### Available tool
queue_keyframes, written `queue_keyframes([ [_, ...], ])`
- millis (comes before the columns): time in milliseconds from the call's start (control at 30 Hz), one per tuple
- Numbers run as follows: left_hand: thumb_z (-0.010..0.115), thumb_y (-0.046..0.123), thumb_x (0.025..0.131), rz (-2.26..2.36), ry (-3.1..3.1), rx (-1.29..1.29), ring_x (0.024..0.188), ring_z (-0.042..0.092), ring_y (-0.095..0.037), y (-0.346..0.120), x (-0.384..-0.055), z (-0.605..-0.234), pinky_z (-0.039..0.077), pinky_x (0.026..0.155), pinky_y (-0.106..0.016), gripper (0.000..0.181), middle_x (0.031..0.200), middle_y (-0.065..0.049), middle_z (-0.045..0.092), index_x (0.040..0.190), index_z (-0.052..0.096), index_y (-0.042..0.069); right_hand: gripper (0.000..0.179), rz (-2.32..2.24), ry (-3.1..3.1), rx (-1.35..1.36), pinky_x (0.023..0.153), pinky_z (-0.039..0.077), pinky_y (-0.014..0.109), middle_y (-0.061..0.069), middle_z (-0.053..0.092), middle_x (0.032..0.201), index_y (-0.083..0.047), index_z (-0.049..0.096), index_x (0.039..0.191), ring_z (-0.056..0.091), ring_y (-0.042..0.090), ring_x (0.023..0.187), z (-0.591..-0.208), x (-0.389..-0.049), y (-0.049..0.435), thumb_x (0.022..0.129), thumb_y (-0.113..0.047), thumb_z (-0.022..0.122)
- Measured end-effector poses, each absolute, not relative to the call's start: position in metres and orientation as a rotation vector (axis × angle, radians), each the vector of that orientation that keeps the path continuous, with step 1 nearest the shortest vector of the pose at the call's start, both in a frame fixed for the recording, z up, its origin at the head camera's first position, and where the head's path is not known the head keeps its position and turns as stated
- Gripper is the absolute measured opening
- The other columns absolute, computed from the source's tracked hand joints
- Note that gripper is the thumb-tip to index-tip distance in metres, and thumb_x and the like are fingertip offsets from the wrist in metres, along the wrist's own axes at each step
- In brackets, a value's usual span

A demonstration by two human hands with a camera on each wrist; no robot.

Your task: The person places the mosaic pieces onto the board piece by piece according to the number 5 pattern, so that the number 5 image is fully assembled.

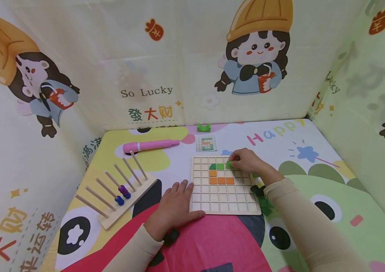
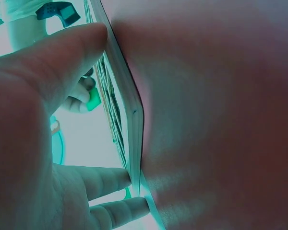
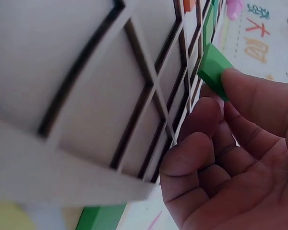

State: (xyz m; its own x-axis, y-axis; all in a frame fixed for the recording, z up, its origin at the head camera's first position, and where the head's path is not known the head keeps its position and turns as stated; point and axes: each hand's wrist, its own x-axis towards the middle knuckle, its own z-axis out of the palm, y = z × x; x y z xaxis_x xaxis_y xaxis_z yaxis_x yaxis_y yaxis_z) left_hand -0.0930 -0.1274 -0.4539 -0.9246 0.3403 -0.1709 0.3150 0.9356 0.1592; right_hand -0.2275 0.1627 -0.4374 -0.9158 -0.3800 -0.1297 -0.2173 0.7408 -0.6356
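Note:
A wooden grid board (image 1: pixel 226 206) lies on the table with orange square tiles (image 1: pixel 222 180) and a green square tile (image 1: pixel 220 166) in its cells. Beside that square sits a darker green tile with a rounded corner (image 1: pixel 212 166). My right hand (image 1: pixel 247 160) is over the board's upper right part and pinches a small green tile (image 3: pixel 213 67) between thumb and fingers, close over the grid. My left hand (image 1: pixel 175 204) lies with spread fingers at the board's left edge, its thumb and fingertips (image 2: pixel 113 179) along the rim.
Behind the board lie a patterned card (image 1: pixel 206 143) and a green holder (image 1: pixel 204 127). A pink pen-like stick (image 1: pixel 151 145) rests at the back left. Left of the board stands a wooden peg rack (image 1: pixel 128 200) with blue and purple beads. Green pieces (image 1: pixel 265 206) lie by the board's right edge.

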Motion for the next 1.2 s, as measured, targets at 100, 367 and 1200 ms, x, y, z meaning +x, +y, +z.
queue_keyframes([
  [100,0.073,0.072,0.078,0.199,2.899,0.498,0.142,0.042,-0.036,-0.128,-0.093,-0.455,0.044,0.112,-0.057,0.106,0.159,-0.014,0.042,0.159,0.041,0.012,0.011,-0.892,2.7,-0.482,0.087,0.05,0.042,0.008,0.07,0.1,-0.005,0.071,0.106,0.059,0.024,0.091,-0.439,-0.23,0.158,0.101,-0.013,0.065],
  [367,0.073,0.072,0.078,0.2,2.908,0.504,0.142,0.042,-0.036,-0.127,-0.093,-0.453,0.044,0.112,-0.056,0.105,0.159,-0.014,0.043,0.158,0.042,0.012,0.011,-0.829,2.72,-0.493,0.092,0.052,0.046,0.009,0.072,0.101,-0.005,0.072,0.105,0.061,0.024,0.093,-0.44,-0.233,0.153,0.101,-0.014,0.065],
  [1200,0.072,0.074,0.078,0.173,2.908,0.511,0.142,0.042,-0.035,-0.128,-0.094,-0.455,0.044,0.112,-0.055,0.106,0.159,-0.014,0.043,0.159,0.041,0.012,0.015,-0.757,2.806,-0.51,0.094,0.053,0.049,0.011,0.072,0.108,-0.006,0.072,0.109,0.064,0.029,0.1,-0.44,-0.225,0.151,0.103,-0.013,0.06],
])
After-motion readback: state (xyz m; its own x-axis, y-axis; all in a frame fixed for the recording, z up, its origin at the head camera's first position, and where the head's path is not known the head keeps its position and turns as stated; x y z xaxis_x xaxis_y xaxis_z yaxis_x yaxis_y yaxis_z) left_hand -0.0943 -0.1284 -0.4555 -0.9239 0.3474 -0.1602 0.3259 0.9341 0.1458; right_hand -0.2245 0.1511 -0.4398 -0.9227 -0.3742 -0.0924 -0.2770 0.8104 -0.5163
